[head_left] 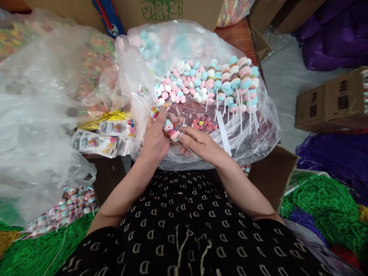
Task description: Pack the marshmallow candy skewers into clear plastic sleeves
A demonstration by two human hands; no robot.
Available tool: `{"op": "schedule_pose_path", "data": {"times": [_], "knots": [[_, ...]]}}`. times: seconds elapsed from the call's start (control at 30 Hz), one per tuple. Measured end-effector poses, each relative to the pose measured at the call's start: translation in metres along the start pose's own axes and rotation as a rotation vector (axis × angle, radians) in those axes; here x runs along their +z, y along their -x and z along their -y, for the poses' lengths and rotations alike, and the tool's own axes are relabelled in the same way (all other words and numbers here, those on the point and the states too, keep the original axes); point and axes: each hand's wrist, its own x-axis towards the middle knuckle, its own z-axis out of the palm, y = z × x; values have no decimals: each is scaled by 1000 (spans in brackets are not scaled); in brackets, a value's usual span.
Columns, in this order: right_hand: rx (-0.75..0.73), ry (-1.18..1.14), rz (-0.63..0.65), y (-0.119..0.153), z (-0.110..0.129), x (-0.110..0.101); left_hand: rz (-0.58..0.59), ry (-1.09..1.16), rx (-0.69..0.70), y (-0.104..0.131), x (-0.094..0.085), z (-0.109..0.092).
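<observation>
A candy stick in a printed wrapper [169, 127] is between my two hands, tilted, with its upper end to the left. My left hand [156, 134] is closed around its upper part. My right hand [198, 142] pinches its lower end, where a thin white stick shows below the fingers. Just beyond my hands lie loose pink, white and blue candies [184, 82] on a clear plastic bag [198, 159]. A small group of red ring candies [204, 123] sits nearby. White paper sticks [223, 132] lie right of my right hand.
Finished candy skewers [238, 82] are piled at the right of the bag. Printed wrappers [97, 142] and gold ties [105, 119] are stacked at left, beside a large bag of ring candies [94, 65]. An open cardboard box [273, 176] stands at the lower right.
</observation>
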Motion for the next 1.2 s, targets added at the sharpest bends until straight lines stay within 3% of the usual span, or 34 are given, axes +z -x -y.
{"op": "schedule_pose_path", "data": {"times": [0.1,0.37,0.5,0.6,0.73,0.83,1.03,1.2], "knots": [[72,-187,31,-8,-1,10,-26,-39,-15,3,-1,6],[31,-136,-226,-17,-16,28,-39,-38,-4,4,-4,19],[64,-136,-172,-14,-11,26,-10,-33,-32,4,-4,16],[23,29,-171,-9,-6,24,-29,-11,-16,1,-6,14],[-137,486,-349,-6,-11,25,-21,33,3,-2,-7,15],[-167,683,-404,-8,-18,26,41,57,1,-1,-8,18],[-219,709,-413,-11,-23,25,47,37,33,2,-8,25],[-233,562,-362,-7,-22,16,18,11,28,-1,-9,12]]}}
